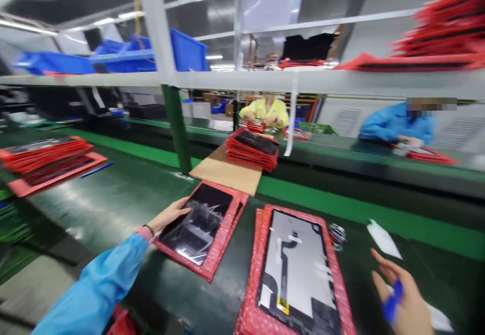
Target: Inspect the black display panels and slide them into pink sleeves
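My left hand (172,216) grips the left edge of a dark, glossy tablet screen (200,219), thumb on its face. The screen lies on a red bubble-wrap sleeve (210,269) on the green bench. To its right, a second screen (299,264) rests back side up on a stack of red bubble-wrap sleeves (248,294), its grey back, flex cable and yellow connector showing. My right hand (407,294) is over the bench at the lower right. Its thumb and forefinger are apart, and a blurred blue object, kind unclear, is held in the hand.
Red-sleeved screens are stacked on cardboard (227,171) ahead and at the far left (45,158), near a blue stick (96,170). White paper (384,239) lies right. A shelf (242,78) with blue bins (185,52) crosses above. Two people work opposite.
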{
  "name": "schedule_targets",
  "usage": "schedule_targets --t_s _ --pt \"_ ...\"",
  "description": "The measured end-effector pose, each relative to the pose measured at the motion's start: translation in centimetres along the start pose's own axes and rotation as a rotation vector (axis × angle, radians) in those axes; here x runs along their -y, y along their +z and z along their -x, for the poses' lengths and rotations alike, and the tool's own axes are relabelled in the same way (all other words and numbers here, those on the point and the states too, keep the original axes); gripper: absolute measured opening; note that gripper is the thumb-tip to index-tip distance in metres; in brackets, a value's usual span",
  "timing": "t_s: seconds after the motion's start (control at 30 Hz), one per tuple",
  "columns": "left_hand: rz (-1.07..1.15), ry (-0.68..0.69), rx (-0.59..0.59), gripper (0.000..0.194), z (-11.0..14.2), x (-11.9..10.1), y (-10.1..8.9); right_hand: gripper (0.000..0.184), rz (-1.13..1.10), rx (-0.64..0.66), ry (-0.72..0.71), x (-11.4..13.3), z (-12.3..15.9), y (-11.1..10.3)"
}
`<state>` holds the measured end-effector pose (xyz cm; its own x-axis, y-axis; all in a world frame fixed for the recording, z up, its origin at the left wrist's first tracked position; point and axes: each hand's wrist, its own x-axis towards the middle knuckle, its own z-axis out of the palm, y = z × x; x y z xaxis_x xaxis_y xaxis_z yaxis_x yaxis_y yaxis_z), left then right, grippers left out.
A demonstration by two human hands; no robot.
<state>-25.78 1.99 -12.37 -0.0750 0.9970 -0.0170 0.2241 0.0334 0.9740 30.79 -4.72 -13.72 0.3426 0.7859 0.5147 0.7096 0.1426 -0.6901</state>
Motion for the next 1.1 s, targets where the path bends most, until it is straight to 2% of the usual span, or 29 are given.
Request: schedule_targets --t_s 0.07,0.17,0.23,0.33,0.43,0.5,0.57,0.63,0.73,0.9,1.0,1.1 --pt "-0.121 0.013 -0.012 0.052 -0.8 -0.3 0.3 0.037 0.157 0.059 -0.111 -0.8 -0.9 -0.5" --pt "-0.266 0.052 -0.056 0.047 -1.8 -1.0 1.4 0.036 0.194 0.132 -0.194 -0.9 -2.4 -0.5" --pt "-0.329 0.091 -0.120 0.049 -2.1 -1.7 2.8 0.037 0.204 0.220 -0.285 -0.4 -3.2 0.1" --pt "-0.359 0.169 -0.168 0.056 -1.2 -2.9 6.1 0.047 0.235 0.328 -0.383 0.3 -3.9 1.2" --pt "-0.323 0.227 -0.072 0.055 1.0 -4.2 10.1 0.057 0.284 0.363 -0.413 0.9 -4.4 1.8" --pt "-0.251 0.234 0.034 0.047 2.7 -5.1 12.7 0.056 0.315 0.375 -0.429 1.3 -4.6 1.8" --pt "-0.036 0.160 0.184 0.039 4.1 -6.0 15.2 0.051 0.337 0.391 -0.438 1.7 -4.7 1.6" --pt "0.076 0.090 0.295 0.032 5.0 -6.8 17.1 0.048 0.345 0.408 -0.428 2.1 -4.7 1.4" --pt "0.155 0.019 0.387 0.028 5.5 -7.8 19.2 0.046 0.318 0.429 -0.382 2.2 -4.6 1.4" --pt "0.246 -0.060 0.431 0.026 5.7 -8.7 20.5 0.029 0.139 0.431 -0.290 2.0 -4.6 1.2" --pt "0.264 -0.109 0.435 0.029 6.1 -9.0 20.8 0.014 -0.042 0.358 -0.208 2.2 -4.3 0.6" --pt "0.282 -0.164 0.447 0.033 6.1 -9.0 21.2 0.014 -0.248 0.213 -0.074 3.1 -2.9 -0.1"
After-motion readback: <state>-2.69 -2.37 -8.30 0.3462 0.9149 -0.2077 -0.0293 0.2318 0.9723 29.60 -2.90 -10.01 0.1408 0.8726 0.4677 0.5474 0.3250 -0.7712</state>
